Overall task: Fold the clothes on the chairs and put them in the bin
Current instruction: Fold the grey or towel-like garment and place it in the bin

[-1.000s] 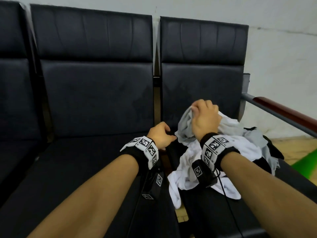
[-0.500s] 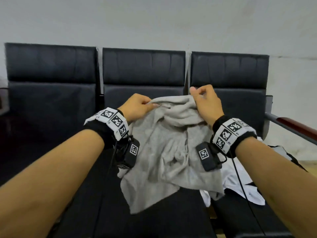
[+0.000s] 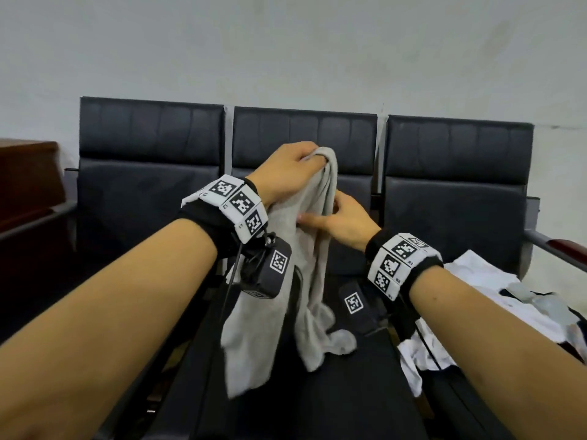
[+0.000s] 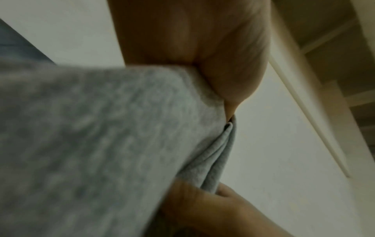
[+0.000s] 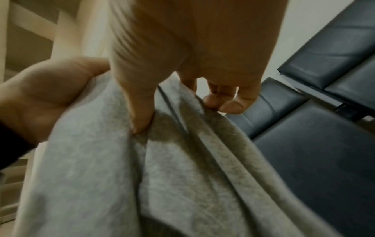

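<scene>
Grey garment (image 3: 313,249): held up above the middle seat (image 3: 317,392) of a row of black chairs; it hangs in long folds and its lower end rests on the seat.
Left hand (image 3: 286,173): raised, fingers curled round the garment's bunched top edge.
Right hand (image 3: 341,220): lower, thumb and fingers pinching a fold of the garment.
Remaining clothes (image 3: 495,300): white, grey and dark pieces heaped on the right-hand seat.
Bin: out of view.

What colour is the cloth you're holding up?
Light grey. The garment shows best in the head view, hanging over the black chairs.
</scene>
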`<state>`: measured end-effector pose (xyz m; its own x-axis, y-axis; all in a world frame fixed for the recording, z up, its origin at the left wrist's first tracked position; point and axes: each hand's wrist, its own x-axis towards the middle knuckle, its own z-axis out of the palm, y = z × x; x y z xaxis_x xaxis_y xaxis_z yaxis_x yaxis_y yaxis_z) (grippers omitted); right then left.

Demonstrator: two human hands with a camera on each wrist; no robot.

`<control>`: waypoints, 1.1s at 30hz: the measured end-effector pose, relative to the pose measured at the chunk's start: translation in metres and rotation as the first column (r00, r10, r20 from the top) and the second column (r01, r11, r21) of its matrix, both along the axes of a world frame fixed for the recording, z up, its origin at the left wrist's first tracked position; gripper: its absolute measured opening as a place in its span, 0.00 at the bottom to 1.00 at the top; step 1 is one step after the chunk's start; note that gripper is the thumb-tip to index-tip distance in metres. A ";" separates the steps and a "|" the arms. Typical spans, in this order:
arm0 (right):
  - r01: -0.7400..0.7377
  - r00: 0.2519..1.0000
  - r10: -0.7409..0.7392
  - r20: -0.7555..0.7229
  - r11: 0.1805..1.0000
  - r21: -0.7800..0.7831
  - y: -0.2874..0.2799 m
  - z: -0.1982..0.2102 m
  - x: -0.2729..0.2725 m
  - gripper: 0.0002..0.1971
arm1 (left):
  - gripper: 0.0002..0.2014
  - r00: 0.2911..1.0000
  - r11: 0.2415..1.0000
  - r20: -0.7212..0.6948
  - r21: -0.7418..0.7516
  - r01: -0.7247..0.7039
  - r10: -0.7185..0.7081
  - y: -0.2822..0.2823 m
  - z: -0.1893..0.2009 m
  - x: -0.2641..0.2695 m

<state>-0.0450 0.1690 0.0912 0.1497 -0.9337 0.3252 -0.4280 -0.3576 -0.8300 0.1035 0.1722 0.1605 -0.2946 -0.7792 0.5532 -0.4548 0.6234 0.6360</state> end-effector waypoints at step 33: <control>-0.001 0.946 0.119 -0.303 0.932 0.362 -0.011 -0.030 -0.019 0.18 | 0.09 0.903 0.977 0.410 0.099 -0.188 0.132 -0.042 -0.072 0.040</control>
